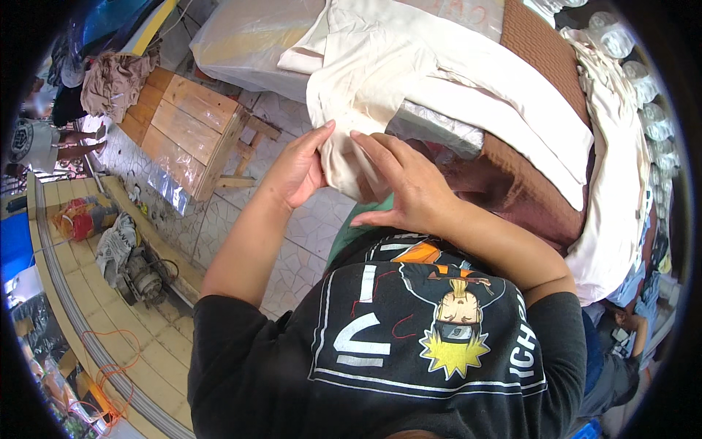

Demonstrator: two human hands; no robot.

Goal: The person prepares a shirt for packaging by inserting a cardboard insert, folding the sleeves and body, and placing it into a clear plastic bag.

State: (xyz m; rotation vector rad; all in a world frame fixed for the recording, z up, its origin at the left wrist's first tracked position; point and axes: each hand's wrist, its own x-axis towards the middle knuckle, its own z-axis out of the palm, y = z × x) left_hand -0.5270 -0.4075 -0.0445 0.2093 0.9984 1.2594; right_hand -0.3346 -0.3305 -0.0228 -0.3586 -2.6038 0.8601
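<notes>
A cream cloth garment (pixel 358 91) hangs over the near edge of a wrapped stack, its loose end gathered in front of me. My left hand (pixel 302 167) pinches that end at its left side, the thumb on top and the fingers partly hidden behind the cloth. My right hand (pixel 413 183) is at the other side of it, thumb and index finger spread wide apart. Its index fingertip meets the cloth's edge, and the other fingers are partly hidden. Long cream pieces (pixel 504 88) lie flat across the stack to the right.
Plastic sheeting (pixel 256 44) and brown textured cloth (pixel 545 44) cover the stack. A wooden bench (pixel 183 124) with brown cloth (pixel 113 84) stands left. Nearer left, a motor (pixel 142 274) sits on a tan slatted surface (pixel 139 344). Another person (pixel 618 373) is at lower right.
</notes>
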